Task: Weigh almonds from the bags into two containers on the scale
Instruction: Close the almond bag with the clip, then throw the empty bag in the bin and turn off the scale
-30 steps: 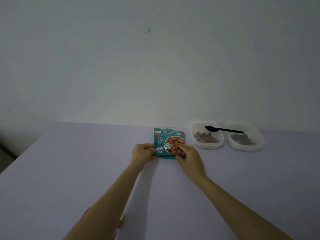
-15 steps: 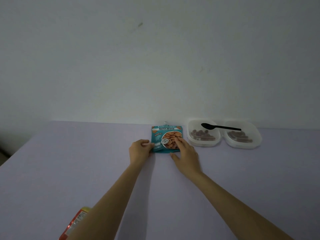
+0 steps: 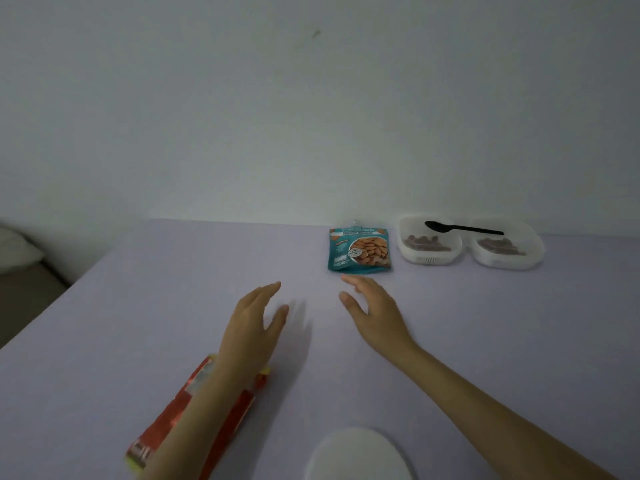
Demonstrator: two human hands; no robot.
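Observation:
A teal almond bag [image 3: 359, 250] lies flat near the table's far edge. To its right stand two clear containers with almonds in them, the left container [image 3: 429, 244] and the right container [image 3: 507, 249], with a black spoon [image 3: 462, 228] resting across their rims. My left hand [image 3: 254, 322] hovers open over the table, well short of the bag. My right hand [image 3: 372, 308] is open too, its fingertips just in front of the bag and apart from it. A red bag [image 3: 188, 415] lies under my left forearm. A white round scale [image 3: 358, 455] shows at the bottom edge.
The lilac table [image 3: 485, 341] runs back to a plain pale wall. Its left edge drops off to a dim floor, where something white [image 3: 17, 251] lies at far left.
Both hands have let go of the teal bag and drawn back toward me. The camera has tilted down, bringing the red bag and the white scale into view.

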